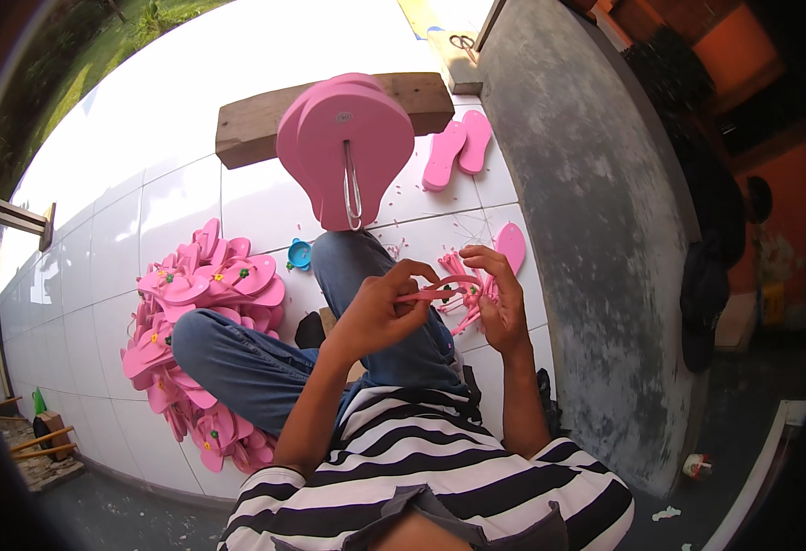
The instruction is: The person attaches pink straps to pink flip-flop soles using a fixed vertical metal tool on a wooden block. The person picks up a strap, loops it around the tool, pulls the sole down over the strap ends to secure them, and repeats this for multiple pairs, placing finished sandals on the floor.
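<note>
Above my right thigh, my left hand (386, 308) is closed on one end of a pink flip-flop strap (459, 279). My right hand (506, 308) has its fingers curled around the strap's other end, the thumb below. Behind the hands lies a bunch of pink straps (449, 266) with small green decorations, partly hidden. Beyond my knee, pink flip-flop soles (320, 138) lean together against a wooden beam (247, 126). A thin metal loop-shaped tool (351, 188) sticks out of the front sole.
A large heap of pink flip-flops (178, 289) with flower decorations covers the tiles on the left. Near my knee stands a small blue bowl (299, 253). Loose pink soles (444, 156) lie right of the beam. A grey low wall (587, 202) bounds the right side; scissors (464, 43) rest far back.
</note>
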`<move>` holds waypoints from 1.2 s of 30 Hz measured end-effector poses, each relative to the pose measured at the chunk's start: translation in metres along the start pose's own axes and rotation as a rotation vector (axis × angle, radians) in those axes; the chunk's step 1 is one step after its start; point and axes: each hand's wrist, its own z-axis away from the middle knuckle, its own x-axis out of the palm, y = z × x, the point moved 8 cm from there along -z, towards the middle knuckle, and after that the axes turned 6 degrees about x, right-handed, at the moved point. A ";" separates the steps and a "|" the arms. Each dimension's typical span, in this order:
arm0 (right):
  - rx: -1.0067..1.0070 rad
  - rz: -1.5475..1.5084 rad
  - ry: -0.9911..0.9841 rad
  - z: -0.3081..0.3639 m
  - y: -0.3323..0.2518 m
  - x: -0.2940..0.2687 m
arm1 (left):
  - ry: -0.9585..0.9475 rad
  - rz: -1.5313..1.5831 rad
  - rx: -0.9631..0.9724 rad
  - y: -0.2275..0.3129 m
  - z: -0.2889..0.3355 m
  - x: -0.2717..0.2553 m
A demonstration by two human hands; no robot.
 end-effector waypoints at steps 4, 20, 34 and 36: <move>-0.051 0.209 -0.269 -0.004 -0.048 0.020 | 0.008 0.025 -0.051 0.016 0.004 -0.001; 0.305 -0.061 -0.724 0.007 -0.043 0.032 | 0.002 -0.079 -0.020 0.023 0.045 -0.024; 0.682 -0.621 -0.872 -0.001 -0.028 0.072 | -0.165 -0.099 -0.028 0.045 0.062 -0.035; 0.420 -0.295 -0.908 -0.003 -0.040 0.066 | -0.226 -0.198 -0.024 0.056 0.069 -0.038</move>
